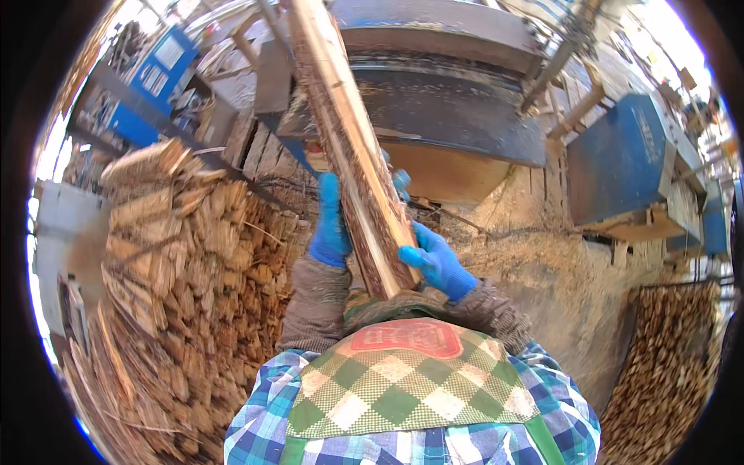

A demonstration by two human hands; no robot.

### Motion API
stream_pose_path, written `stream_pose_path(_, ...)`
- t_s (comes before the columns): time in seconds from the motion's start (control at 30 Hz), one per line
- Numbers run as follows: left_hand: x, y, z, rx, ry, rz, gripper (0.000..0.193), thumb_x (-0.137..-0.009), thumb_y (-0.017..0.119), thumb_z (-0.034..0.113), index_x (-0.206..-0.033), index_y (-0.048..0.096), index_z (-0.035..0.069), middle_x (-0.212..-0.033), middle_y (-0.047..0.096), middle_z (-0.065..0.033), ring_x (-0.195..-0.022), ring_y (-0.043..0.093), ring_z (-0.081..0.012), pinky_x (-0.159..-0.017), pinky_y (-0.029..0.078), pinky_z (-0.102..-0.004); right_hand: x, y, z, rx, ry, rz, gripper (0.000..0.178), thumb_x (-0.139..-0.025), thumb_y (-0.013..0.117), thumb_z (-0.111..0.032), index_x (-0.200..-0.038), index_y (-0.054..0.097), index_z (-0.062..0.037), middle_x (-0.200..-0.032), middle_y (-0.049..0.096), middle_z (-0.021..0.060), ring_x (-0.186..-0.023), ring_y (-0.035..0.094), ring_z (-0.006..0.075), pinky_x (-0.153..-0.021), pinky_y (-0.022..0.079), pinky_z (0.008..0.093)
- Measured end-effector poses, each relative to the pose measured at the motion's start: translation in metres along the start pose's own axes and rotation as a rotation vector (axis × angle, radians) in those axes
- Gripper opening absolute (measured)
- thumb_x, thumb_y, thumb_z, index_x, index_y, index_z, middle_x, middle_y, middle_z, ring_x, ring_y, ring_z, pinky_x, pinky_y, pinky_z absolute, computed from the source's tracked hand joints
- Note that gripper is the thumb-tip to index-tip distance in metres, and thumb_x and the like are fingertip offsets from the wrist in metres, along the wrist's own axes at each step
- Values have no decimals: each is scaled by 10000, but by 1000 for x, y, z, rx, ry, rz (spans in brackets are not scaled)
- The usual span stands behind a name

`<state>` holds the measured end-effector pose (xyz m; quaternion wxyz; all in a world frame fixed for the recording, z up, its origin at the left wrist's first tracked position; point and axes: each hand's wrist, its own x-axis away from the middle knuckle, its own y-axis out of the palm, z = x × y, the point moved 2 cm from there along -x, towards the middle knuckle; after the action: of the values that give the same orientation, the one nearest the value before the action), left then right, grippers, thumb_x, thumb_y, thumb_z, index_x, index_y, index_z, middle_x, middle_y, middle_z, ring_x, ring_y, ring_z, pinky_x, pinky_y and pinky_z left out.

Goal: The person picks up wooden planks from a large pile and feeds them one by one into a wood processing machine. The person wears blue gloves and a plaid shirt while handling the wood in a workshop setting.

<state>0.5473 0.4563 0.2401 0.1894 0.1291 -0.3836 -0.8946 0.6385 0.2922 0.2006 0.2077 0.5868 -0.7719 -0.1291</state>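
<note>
A long wooden slab [345,128] with dark bark along its edges runs from my waist up and away past the top of the view. My left hand [331,225], in a blue glove, holds it from the left side near its close end; part of that hand is hidden behind the wood. On the right side, my right hand [438,262], also gloved in blue, grips the slab a little closer to me, its thumb over the upper face. The near end of the wood rests close against my apron [411,380].
A large stack of split wood [194,287] rises on my left. Ahead stands a machine with a dark flat table [449,112], and a blue machine housing [620,167] is at the right. Sawdust [542,271] covers the floor. Another wood pile [666,364] lies at the lower right.
</note>
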Motion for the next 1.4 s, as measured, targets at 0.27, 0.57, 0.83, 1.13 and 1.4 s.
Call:
stream_pose_path(0.27,-9,-86,-65,31,-441,222,946,-907,611,653,-1573,314,51,-1515,472,-215,-1243,613,-332,-1002,572,-492,11,-67,44,480,36,693,591,-908,745,-512,-746,419,-47,-701,313,15,-679,334,136,-591,337,386)
stream_pose_path(0.57,-59,-96,-47,204,-403,231,900,-891,637,612,-1536,374,42,-1402,565,-251,-1169,657,-356,-1012,573,-489,-163,-125,-174,406,-629,828,581,-997,648,-359,-1380,431,21,-1316,510,198,-1197,514,256,-992,444,378)
stream_pose_path(0.83,-40,-97,-9,240,-335,265,800,-906,644,586,-1439,479,12,-1143,696,-175,-930,732,-297,-779,661,-426,-75,-58,3,393,-24,341,915,-983,667,-387,-1622,118,-31,-1693,154,150,-1547,194,291,-1252,199,421)
stream_pose_path(1.13,-56,-99,-41,110,-345,245,1080,-812,579,828,-1574,296,117,-1478,482,-169,-1316,521,-331,-1042,536,-448,-37,-42,10,520,-294,897,559,-1042,614,-235,-1558,426,-130,-1347,667,28,-741,446,60,-646,450,261)
stream_pose_path(1.4,-87,-107,-40,-5,-307,255,1011,-874,541,787,-1596,277,130,-1533,433,-193,-1325,518,-330,-1046,538,-441,-51,-55,-30,471,-156,896,554,-1033,629,-227,-1548,444,-135,-1141,708,22,-669,354,52,-582,404,258)
